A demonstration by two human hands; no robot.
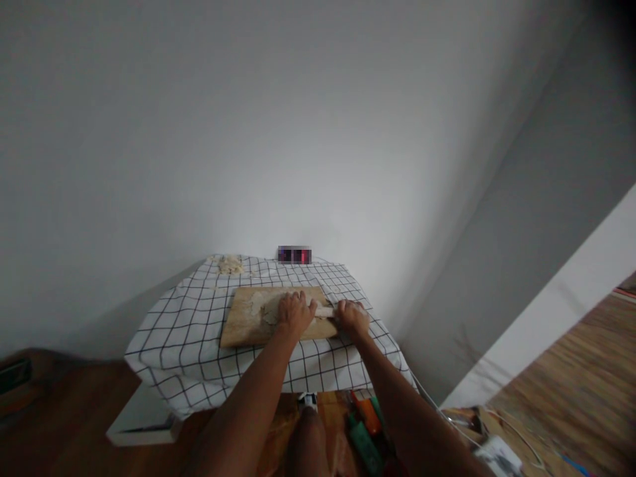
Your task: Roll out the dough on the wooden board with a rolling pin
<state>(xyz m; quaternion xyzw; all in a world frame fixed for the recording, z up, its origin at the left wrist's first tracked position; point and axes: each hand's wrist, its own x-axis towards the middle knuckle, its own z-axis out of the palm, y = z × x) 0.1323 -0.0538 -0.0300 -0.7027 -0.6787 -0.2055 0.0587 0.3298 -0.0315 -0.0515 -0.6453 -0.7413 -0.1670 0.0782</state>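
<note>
A pale stick (325, 312) runs between my two hands, low over the wooden board (241, 324). My left hand (296, 310) bends over its left end, thumb against it, and hides what lies beneath the palm. At the board's right edge, my right hand (352, 316) is closed around the other end. Thin pale patches of material (259, 303) cover part of the board to the left of my left hand. What they are made of is too blurred to tell.
The board rests on a black-and-white checked cloth (173, 344). Pale scraps (230, 265) are heaped at the back left. A pixelated dark item (295, 255) stands by the wall. A white box (144, 417) is on the floor; green and orange objects (368, 424) lie near me.
</note>
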